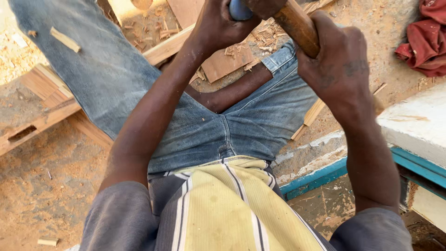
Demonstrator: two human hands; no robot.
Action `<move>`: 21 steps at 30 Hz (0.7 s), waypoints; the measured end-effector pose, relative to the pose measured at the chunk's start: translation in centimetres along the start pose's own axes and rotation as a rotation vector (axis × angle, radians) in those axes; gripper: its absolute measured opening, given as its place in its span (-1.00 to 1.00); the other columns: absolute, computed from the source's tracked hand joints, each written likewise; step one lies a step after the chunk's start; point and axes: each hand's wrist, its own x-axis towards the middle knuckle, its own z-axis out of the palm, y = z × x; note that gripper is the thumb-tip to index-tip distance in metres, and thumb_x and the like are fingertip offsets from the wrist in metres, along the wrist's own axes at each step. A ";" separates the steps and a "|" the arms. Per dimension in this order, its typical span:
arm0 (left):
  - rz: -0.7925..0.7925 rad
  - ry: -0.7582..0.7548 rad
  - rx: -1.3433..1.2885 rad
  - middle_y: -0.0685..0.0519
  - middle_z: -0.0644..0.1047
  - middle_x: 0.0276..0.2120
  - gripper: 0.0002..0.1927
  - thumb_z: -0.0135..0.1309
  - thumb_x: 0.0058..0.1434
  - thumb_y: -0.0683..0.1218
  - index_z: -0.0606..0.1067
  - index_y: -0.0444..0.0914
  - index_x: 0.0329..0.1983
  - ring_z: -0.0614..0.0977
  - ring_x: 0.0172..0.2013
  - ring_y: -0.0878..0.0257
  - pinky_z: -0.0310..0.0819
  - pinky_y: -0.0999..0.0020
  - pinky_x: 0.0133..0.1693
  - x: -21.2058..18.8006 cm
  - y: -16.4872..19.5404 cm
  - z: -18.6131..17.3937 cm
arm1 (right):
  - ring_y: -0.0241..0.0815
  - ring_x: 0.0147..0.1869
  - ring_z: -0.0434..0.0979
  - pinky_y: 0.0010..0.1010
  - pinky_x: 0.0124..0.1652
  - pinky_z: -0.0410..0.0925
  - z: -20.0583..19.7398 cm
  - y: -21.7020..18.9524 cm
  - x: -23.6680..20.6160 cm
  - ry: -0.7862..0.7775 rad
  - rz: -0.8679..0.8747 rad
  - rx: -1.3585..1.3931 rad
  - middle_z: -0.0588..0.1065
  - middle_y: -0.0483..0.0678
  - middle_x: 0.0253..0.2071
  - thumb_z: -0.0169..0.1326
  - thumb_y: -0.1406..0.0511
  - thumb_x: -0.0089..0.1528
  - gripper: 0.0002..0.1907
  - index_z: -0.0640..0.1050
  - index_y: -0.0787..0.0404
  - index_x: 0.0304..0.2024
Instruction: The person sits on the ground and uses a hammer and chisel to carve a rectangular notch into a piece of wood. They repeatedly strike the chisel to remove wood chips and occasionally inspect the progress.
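My right hand (pixel 337 65), clenched on 1 wooden handle (pixel 297 25) running to 11 o'clock; my left hand (pixel 220 23), at 9 o'clock of it, grips 1 blue tool shaft (pixel 239 9). 2 hands, 2 tools; wood chips (pixel 162 32) approx. 10 o'clock.

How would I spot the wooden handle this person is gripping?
Start at the blue jeans filling the middle, then look to the top edge above the right knee. There the right hand wraps a round, smooth brown wooden handle; unlike the flat pale offcuts around, it is thick, rounded and dark.
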 end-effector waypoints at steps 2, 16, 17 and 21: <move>-0.094 0.027 0.064 -0.02 0.56 -0.32 -0.69 0.29 0.41 -0.07 0.43 -0.32 -0.02 0.69 -0.30 0.26 0.61 0.34 -0.32 -0.1 -0.4 0.1 | -0.11 -0.38 0.57 -0.25 -0.39 0.41 -1.6 -1.5 0.5 0.067 0.060 0.191 0.50 0.08 -0.41 0.34 0.43 0.32 -0.77 0.52 0.37 -0.12; -0.155 -0.096 0.166 0.03 0.59 -0.29 -0.82 0.27 0.42 -0.14 0.50 -0.26 -0.05 0.68 -0.27 0.25 0.59 0.33 -0.28 -3.2 -3.6 -0.2 | 0.00 -0.40 0.54 -0.21 -0.37 0.38 0.0 -1.2 0.6 0.004 -0.104 -0.024 0.46 0.06 -0.46 0.29 0.38 0.25 -0.78 0.53 0.31 -0.13; -0.150 -0.021 0.126 0.01 0.56 -0.27 -0.74 0.30 0.39 -0.12 0.45 -0.29 -0.05 0.66 -0.26 0.26 0.58 0.33 -0.27 -3.0 -3.2 -0.3 | 0.00 -0.36 0.51 -0.21 -0.32 0.38 -0.9 -1.6 0.3 0.064 -0.097 0.098 0.46 0.08 -0.39 0.27 0.37 0.34 -0.79 0.50 0.34 -0.11; -0.300 -0.002 0.051 0.06 0.52 -0.27 -0.74 0.35 0.33 -0.14 0.47 -0.28 -0.13 0.66 -0.28 0.30 0.61 0.32 -0.27 -1.9 -1.3 -0.6 | -0.04 -0.41 0.50 -0.22 -0.37 0.38 -6.0 -3.9 0.4 0.305 0.182 0.740 0.46 0.04 -0.43 0.26 0.37 0.31 -0.77 0.50 0.33 -0.07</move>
